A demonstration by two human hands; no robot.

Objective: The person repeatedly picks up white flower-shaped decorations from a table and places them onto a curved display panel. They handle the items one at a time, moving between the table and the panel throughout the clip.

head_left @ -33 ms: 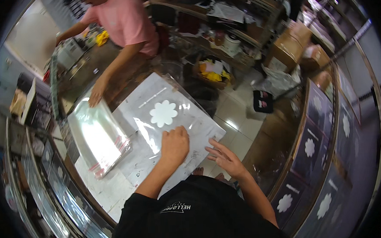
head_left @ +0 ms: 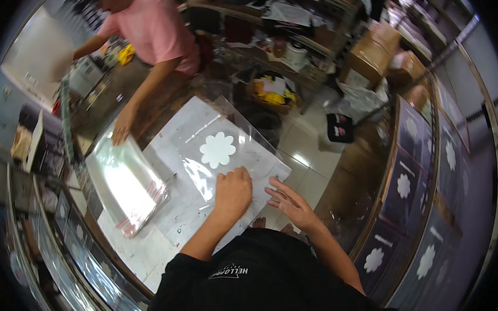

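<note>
In front of me lies a clear plastic bag printed with a white flower shape and a thin white strip. It rests on a white board, its far right edge reaching past the board. My left hand is on the bag just below the flower, fingers curled and closed; what they grip, if anything, is hidden. Beside the board's right corner my right hand hovers with fingers apart, holding nothing. To the left, a stack of clear bags with reddish edges lies on the table.
A co-worker in a pink shirt stands across the table, one hand on the bag stack. Racks with printed flower sheets stand at right, more racks at left. Cardboard boxes and a box of yellow items are behind.
The printed bag has shifted slightly to the right over the board, together with my left hand. My right hand stays beside the board's corner. The whole view has tilted a little.
</note>
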